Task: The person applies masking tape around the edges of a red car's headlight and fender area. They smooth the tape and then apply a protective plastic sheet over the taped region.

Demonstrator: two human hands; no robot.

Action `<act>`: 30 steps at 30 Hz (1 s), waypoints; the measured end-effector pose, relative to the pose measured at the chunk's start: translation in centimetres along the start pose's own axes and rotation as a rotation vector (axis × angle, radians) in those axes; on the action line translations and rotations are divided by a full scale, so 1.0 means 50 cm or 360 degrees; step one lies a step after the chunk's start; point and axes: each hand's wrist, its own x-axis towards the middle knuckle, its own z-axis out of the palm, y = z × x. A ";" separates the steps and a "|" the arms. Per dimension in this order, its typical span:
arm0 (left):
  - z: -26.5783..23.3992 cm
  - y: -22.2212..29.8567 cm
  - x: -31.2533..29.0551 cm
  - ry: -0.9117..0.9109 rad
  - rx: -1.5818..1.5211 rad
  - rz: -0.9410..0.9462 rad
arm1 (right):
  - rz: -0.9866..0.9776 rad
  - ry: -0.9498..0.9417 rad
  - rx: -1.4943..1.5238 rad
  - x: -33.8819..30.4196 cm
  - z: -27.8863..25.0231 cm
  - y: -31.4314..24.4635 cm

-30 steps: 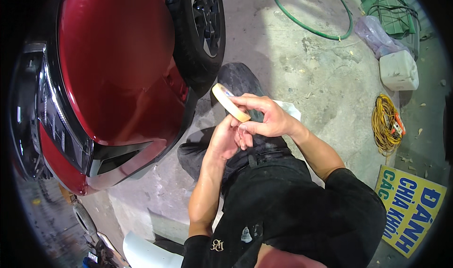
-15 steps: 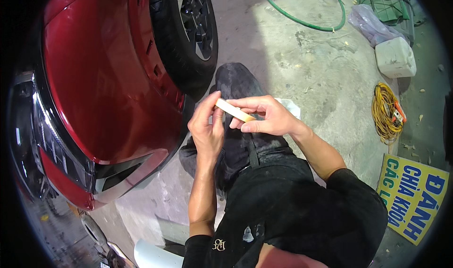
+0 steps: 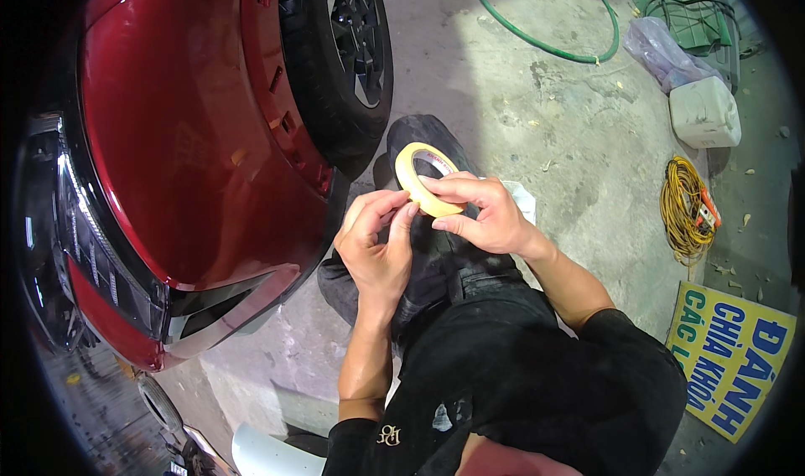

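Observation:
A roll of yellow masking tape (image 3: 406, 171) is held up over my lap, its side face and white inner core turned into view. My right hand (image 3: 496, 218) is closed on the roll's near right part, with fingers in the hole and the thumb on the outer edge. Against the roll's left lower edge, the thumb and index fingertip of my left hand (image 3: 373, 240) are pinched together on the tape. Whether a loose tape end lies between them is too small to tell. Behind the roll are my dark trousers (image 3: 419, 137).
Close on the left stands a red car (image 3: 184, 141) with its black tyre (image 3: 323, 65). A green hose (image 3: 545, 47) lies far off on the concrete. Toward the right are a white jerrycan (image 3: 704, 114), a coiled yellow cord (image 3: 683, 212) and a yellow sign (image 3: 729, 359).
The roll has turned from edge-on to showing its round side. My left fingertips have moved from its far left end down to its lower left edge.

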 end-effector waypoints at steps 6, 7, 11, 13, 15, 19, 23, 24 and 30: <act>0.000 -0.012 -0.017 -0.0016 0.0052 0.0030 | -0.0283 0.0065 -0.0316 -0.007 0.007 0.008; 0.000 -0.011 -0.021 -0.0031 0.0043 0.0021 | -0.0279 0.0057 -0.0334 -0.012 0.007 0.010; 0.013 0.006 -0.023 0.0125 0.0175 0.0177 | -0.0366 0.0143 -0.0380 -0.015 0.016 0.005; 0.011 0.002 -0.026 0.0152 0.0272 0.0260 | -0.0409 0.0128 -0.0509 -0.015 0.017 0.004; 0.003 0.002 -0.036 0.0135 0.0283 0.0192 | -0.0538 0.0169 -0.0657 -0.016 0.023 0.003; 0.021 -0.010 -0.024 0.0153 0.0185 0.0176 | -0.0529 0.0175 -0.0648 -0.019 0.022 0.018; 0.031 -0.037 -0.027 0.0180 0.0225 0.0217 | -0.0539 0.0191 -0.0763 -0.021 0.019 0.019; 0.038 -0.036 -0.024 0.0167 0.0202 0.0196 | -0.0522 0.0187 -0.0766 -0.021 0.013 0.017; 0.038 -0.070 -0.030 0.0044 -0.0008 0.0120 | -0.0457 0.0105 -0.0882 -0.043 0.010 0.038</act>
